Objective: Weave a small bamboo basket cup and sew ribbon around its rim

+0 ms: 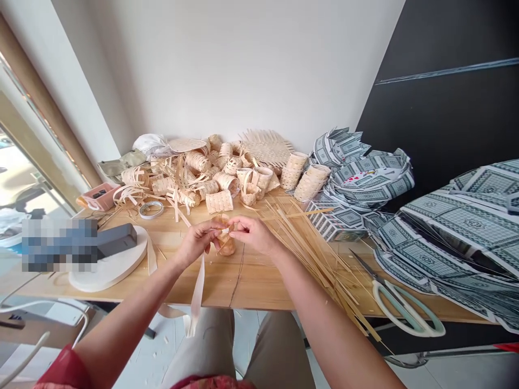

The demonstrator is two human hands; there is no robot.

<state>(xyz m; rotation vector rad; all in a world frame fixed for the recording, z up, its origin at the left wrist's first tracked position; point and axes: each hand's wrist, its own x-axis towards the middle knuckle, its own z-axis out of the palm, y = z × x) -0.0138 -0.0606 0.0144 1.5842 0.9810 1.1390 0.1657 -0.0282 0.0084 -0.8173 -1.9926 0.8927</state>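
Two hands (199, 241), one pair of scissors (409, 312), one tape roll (151, 210), one round white board (106, 276)

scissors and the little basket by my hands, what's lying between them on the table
In the head view, loose thin wooden strips lie on the table between the scissors and basket; your right forearm crosses above.

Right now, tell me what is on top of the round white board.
A grey, block-shaped object rests on the round white board. Its left part is blurred out, and whatever it covers on the board cannot be seen.
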